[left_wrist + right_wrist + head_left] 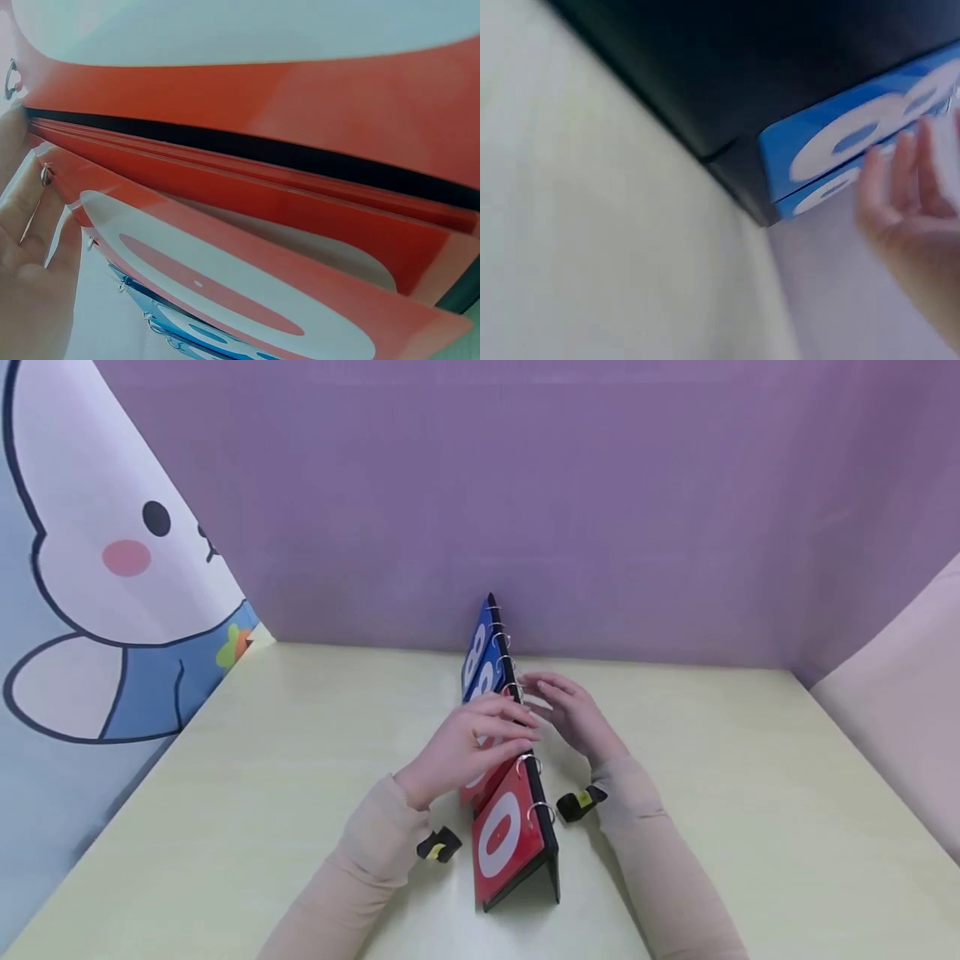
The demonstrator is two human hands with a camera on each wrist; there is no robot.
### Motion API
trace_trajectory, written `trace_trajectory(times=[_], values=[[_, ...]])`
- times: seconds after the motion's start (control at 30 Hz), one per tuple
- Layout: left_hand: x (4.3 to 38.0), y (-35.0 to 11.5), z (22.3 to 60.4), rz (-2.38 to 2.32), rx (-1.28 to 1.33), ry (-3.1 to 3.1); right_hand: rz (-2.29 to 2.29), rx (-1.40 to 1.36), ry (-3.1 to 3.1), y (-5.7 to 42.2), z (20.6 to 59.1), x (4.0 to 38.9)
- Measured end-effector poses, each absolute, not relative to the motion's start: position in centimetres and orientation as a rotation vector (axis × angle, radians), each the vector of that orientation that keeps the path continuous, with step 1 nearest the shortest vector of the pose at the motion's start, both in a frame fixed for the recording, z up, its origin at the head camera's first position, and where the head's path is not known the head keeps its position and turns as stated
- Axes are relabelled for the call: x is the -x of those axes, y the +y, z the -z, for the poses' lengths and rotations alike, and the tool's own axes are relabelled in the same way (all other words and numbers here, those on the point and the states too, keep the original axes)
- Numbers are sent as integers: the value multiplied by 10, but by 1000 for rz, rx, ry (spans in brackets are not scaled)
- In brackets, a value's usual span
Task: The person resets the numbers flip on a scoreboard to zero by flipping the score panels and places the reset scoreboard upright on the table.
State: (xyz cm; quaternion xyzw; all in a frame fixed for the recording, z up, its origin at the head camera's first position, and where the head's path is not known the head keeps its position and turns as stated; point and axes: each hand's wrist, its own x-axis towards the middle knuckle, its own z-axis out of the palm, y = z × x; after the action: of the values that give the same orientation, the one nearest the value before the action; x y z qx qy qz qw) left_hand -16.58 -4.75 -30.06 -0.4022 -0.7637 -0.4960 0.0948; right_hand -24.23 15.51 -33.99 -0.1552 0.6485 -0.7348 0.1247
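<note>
A tent-shaped flip scoreboard (542, 810) stands lengthwise on the table, its number cards hung from metal rings along the black spine. A red card with a white 0 (498, 847) is nearest; two blue cards (474, 656) hang at the far end. My left hand (476, 739) reaches over the middle red cards, fingertips at the spine. In the left wrist view, one red 0 card (217, 259) tilts away from the red stack, its ringed corner against my left fingers. Past the spine, my right hand (566, 706) has loosely bent fingers near the rings, holding nothing visible.
Black straps with yellow marks (439, 844) show at both wrists. A purple backdrop (600, 510) rises behind the pale table (315, 760), close to the scoreboard's far end. A cartoon-printed sheet (75, 585) borders the left side.
</note>
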Motion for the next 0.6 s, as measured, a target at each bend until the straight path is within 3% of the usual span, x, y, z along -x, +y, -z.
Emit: trace_trajectory(times=[0.13,0.6], values=[[165,-47,302,1481,1182,-2286,2103,233,1770,162,355,247],[167,-44,303,1437,1167,-2312,2068,187,1575,164,363,251]])
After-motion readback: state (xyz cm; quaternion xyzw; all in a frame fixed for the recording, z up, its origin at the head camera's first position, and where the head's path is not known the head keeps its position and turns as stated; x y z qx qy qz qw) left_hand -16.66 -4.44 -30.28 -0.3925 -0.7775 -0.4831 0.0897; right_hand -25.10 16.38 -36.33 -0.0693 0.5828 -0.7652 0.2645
